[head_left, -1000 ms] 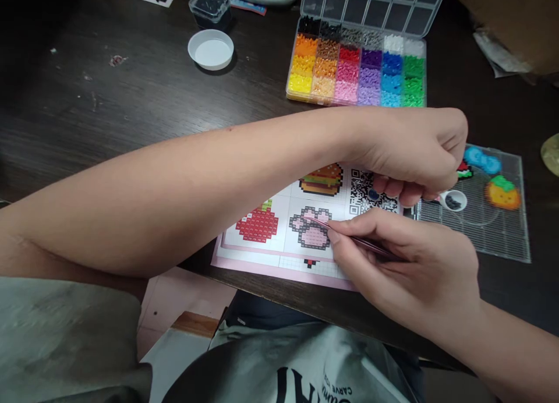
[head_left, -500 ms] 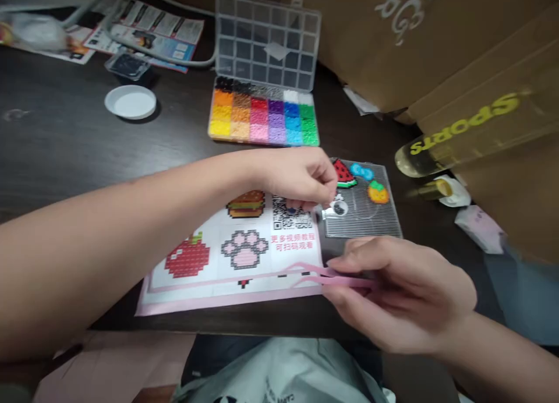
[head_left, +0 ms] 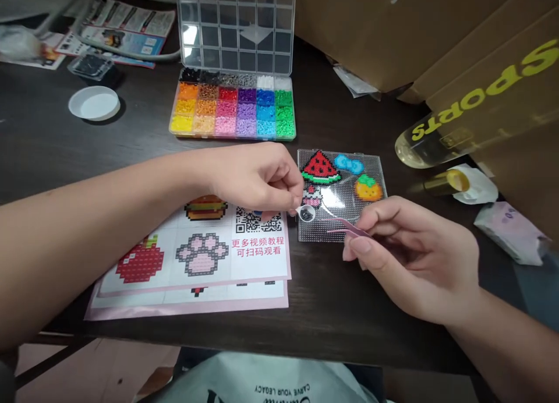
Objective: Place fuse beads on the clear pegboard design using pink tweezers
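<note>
My left hand is closed on the handle of a small white scoop with dark beads in its bowl. The scoop hovers over the left edge of a clear pegboard. On the board are a bead watermelon slice, a blue bow, an orange fruit with a green top and a small pink-and-white bead figure, partly hidden behind the scoop. My right hand pinches pink tweezers, their tips apart, pointing left above the board's lower part.
A divided box of coloured beads stands with its lid up behind my left hand. Pattern sheets lie under my left arm. A white dish is at the left. A bottle and a tissue pack are at the right.
The view has shifted, so the table things sit further left. My right hand has moved up with the tweezers, from above the pattern sheet to the pegboard. The scoop stays in my left hand.
</note>
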`<state>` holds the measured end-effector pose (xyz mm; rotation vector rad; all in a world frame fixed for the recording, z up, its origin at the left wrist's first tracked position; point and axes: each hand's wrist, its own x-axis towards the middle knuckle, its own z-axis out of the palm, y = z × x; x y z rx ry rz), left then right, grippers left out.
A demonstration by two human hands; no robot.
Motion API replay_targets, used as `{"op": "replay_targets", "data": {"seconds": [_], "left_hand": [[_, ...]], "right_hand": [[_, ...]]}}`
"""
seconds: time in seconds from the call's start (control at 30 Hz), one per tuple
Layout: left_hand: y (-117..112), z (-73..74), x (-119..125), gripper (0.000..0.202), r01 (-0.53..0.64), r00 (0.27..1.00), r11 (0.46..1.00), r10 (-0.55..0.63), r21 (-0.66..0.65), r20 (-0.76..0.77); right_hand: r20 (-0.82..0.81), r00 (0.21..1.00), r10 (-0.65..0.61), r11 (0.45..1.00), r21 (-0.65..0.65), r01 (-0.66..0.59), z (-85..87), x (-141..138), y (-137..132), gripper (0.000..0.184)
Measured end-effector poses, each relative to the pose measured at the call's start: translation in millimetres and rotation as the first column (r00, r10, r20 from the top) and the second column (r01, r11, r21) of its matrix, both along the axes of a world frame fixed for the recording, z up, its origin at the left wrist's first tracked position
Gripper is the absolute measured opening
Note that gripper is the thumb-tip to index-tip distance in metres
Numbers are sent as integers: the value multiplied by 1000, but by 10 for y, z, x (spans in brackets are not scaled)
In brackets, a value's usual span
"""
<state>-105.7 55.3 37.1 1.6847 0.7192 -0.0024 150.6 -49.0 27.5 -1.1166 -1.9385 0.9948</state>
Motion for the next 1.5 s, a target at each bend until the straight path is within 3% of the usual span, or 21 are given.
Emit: {"op": "replay_targets", "data": {"seconds": [0.2,0.3,0.4,0.53,1.03,1.27,1.5], "left_hand": [[43,10,-68,18,1,997,988,11,-155,79],[53,31,-106,21,-50,991,977,75,-207,114],[52,49,-121,22,-76,990,977,98,-198,103],[50,44,-126,22,-8,999,984,18,-179,50],[39,29,-92,23,57,998,988,-56,-140,7],[57,-2,-76,22,91,994,992,-85,-89,68],[64,38,-58,19,125,992,985,-125,-122,6]], "right_hand": [[31,991,-133,991,3,133,5,-48,58,11],[90,988,-124,992,1,124,-36,-51,56,12],[176,979,-108,994,35,103,-79,-48,46,12],[245,959,-140,990,56,130,-83,-77,60,14],[277,951,-139,990,20,139,-61,-108,80,22],[288,946,-151,987,-1,158,-58,-110,66,21],[261,956,-132,991,20,131,-73,-127,74,14]]}}
